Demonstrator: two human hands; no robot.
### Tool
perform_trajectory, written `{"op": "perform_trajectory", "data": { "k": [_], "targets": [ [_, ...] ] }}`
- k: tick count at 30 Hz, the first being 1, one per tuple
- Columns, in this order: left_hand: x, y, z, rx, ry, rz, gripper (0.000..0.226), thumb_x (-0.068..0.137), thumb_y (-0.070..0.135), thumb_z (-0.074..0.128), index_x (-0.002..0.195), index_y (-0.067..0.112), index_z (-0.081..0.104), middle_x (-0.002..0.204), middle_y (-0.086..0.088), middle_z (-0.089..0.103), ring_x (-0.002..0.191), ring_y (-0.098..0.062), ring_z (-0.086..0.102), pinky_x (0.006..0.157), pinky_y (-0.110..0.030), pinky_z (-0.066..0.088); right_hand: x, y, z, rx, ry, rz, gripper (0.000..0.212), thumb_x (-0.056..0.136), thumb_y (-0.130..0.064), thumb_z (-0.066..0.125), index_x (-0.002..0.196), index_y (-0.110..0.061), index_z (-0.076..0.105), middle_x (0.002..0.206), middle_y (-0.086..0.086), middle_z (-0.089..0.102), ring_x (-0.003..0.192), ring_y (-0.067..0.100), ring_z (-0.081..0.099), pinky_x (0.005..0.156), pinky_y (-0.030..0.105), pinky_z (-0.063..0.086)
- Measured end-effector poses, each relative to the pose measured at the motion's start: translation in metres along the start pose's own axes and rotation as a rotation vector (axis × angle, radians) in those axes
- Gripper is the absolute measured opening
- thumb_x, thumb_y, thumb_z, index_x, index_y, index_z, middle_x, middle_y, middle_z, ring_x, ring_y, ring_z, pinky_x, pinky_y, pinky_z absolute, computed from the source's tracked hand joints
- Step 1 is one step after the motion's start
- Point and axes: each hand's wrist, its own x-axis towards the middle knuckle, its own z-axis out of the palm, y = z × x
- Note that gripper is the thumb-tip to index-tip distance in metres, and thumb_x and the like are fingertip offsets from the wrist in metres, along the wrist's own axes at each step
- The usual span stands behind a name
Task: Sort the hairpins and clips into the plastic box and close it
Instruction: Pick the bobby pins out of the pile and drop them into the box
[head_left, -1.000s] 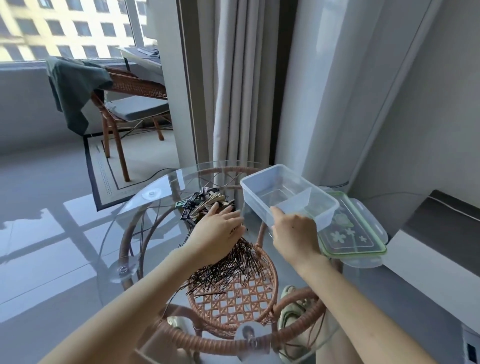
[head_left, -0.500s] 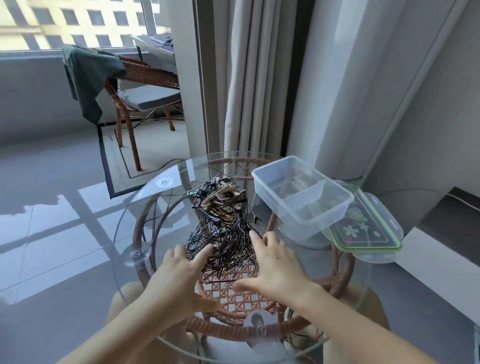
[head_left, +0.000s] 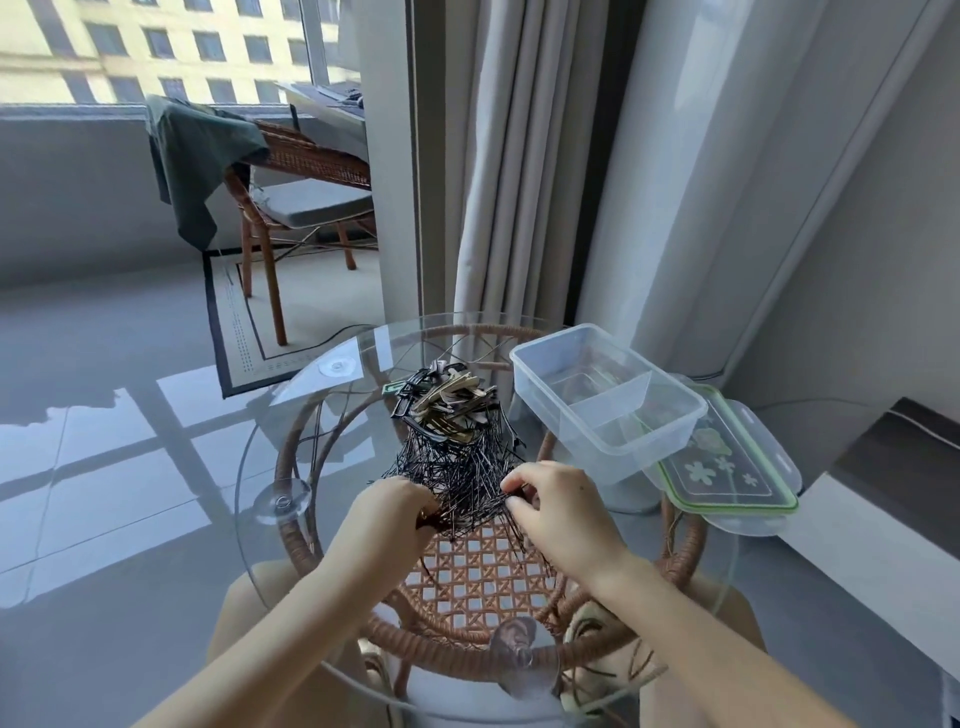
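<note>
Plastic box (head_left: 608, 400): clear, lid off, on the far right of the round glass desk (head_left: 291, 447); a partition splits it into two compartments, both showing no hairpins or clips.
Lid (head_left: 727, 467): green-rimmed, flower-printed, lying flat just right of the box, partly under it.
Hairpins (head_left: 457, 467): black heap at the desk's centre, outside the box.
Clips (head_left: 449, 402): beige and dark pile touching the heap's far side.
Left hand (head_left: 392, 512): curled closed on hairpins at the heap's near-left edge.
Right hand (head_left: 556, 506): fingertips pinching hairpins at the near-right edge.
</note>
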Motion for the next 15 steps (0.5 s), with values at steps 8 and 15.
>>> {"op": "perform_trajectory", "data": {
  "k": [8, 15],
  "targets": [
    [0.006, -0.005, -0.019, 0.107, -0.045, 0.058, 0.011, 0.081, 0.014, 0.058, 0.076, 0.011, 0.067, 0.075, -0.002, 0.066, 0.063, -0.016, 0.056, 0.059, -0.023, 0.048, 0.007, 0.002, -0.045, 0.067, -0.015, 0.056, 0.016, 0.079, -0.008, 0.062, 0.087, -0.017, 0.074, 0.069, -0.016, 0.06, 0.064, -0.006, 0.056, 0.058, 0.0, 0.042],
    [0.007, -0.011, -0.024, 0.133, -0.088, 0.085, 0.026, 0.079, 0.011, 0.053, 0.055, 0.014, 0.045, 0.055, 0.005, 0.043, 0.052, -0.01, 0.042, 0.05, -0.016, 0.039, 0.026, 0.006, -0.102, 0.137, -0.014, 0.113, 0.015, 0.074, -0.006, 0.067, 0.072, -0.02, 0.072, 0.061, -0.012, 0.066, 0.051, -0.006, 0.058, 0.048, 0.004, 0.04]
  ]
}}
